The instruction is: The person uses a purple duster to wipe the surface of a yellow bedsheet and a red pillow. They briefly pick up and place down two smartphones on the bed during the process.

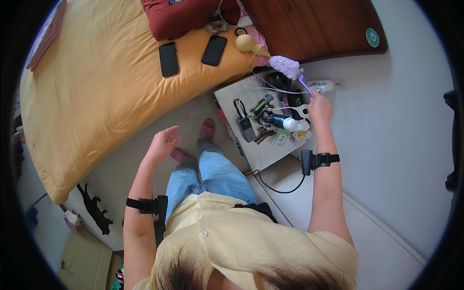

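Observation:
My right hand (320, 108) is closed round the purple handle of a fluffy lilac duster (285, 67). The duster's head is over the back corner of a bedside table (266, 158), close to a dried gourd (245, 43) on the bed's corner. On the table lie a dark power bank (246, 129), a blue and white bottle-like item (282, 121), a brown hair clip (264, 135), white cables and small packets. My left hand (162, 143) is held in the air between my body and the bed, fingers apart, holding nothing.
A bed with an orange sheet (108, 72) carries two phones (169, 59) and a red pillow (188, 18). A brown wooden headboard (311, 25) meets the pale wall. A plug-in device (322, 86) is at the wall. A black cat (95, 210) is on the floor at left.

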`<state>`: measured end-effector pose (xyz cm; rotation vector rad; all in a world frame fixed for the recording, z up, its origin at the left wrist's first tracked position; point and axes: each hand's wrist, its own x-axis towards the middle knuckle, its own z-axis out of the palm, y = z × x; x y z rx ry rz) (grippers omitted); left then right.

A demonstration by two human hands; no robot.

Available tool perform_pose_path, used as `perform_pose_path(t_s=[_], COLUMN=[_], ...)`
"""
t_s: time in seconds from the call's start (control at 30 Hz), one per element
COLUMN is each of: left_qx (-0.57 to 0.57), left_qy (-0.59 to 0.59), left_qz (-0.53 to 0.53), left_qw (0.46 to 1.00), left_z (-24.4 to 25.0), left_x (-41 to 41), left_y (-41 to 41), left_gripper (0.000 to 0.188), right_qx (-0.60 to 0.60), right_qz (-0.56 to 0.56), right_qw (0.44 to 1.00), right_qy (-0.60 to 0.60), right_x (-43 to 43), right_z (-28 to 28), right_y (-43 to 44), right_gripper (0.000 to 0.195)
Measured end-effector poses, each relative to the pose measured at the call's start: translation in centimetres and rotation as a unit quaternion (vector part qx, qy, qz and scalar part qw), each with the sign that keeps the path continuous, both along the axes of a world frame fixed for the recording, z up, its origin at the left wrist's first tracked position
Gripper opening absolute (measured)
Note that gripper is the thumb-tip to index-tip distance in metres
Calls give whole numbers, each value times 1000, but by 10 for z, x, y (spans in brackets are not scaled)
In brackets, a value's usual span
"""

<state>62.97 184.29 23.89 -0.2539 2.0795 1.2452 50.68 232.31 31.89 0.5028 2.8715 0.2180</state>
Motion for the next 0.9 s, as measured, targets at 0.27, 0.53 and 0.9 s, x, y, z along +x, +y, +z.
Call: perform_pose_path(t_s=[0.27, 0.53, 0.9], left_qx=[-3, 14, -9], left_qy=[32, 23, 26], left_qz=[-11, -20, -22], left_qw=[999, 999, 999], left_z=[-5, -10, -10], left_x=[-24, -35, -22], left_y=[15, 23, 17], left_gripper=[45, 46, 45], right_qx=[-124, -63, -96], right_qz=[-24, -68, -40], right_qw=[984, 995, 984], right_qy=[125, 22, 147], right_x=[-37, 6, -27], right_z=[20, -7, 65], right_y=[-20, 7, -8], right_gripper=[33, 32, 34])
